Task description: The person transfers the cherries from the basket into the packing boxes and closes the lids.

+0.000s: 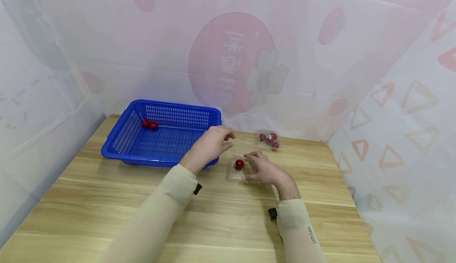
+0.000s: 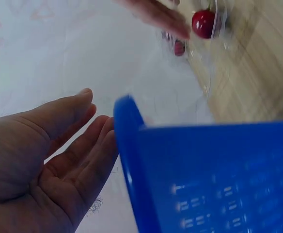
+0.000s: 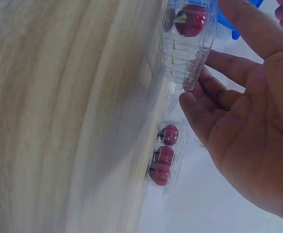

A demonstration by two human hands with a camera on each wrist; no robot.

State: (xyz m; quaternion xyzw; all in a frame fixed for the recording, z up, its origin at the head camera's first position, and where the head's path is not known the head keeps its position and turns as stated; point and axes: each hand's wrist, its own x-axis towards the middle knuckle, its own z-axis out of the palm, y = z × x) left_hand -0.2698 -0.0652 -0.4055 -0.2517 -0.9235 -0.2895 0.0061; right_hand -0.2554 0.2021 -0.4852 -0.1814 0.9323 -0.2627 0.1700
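Observation:
A clear plastic box (image 1: 233,173) with its lid raised stands on the table, one red cherry-like ball (image 1: 239,164) inside. My right hand (image 1: 265,171) is at the box's right side, thumb and fingers spread around it; the right wrist view shows the fingers against the clear wall (image 3: 182,63). Above the table, between the blue basket (image 1: 162,162) and the box, is my left hand (image 1: 213,144), its fingers relaxed and bent with nothing visible between them. In the left wrist view that hand (image 2: 59,160) appears beside the basket's rim (image 2: 127,145).
Inside the basket's left end lie two red balls (image 1: 149,125). A closed clear box (image 1: 269,140) holding several red balls sits behind my right hand near the table's back edge. Patterned cloth (image 1: 142,57) hangs behind and on both sides of the wooden table (image 1: 213,223).

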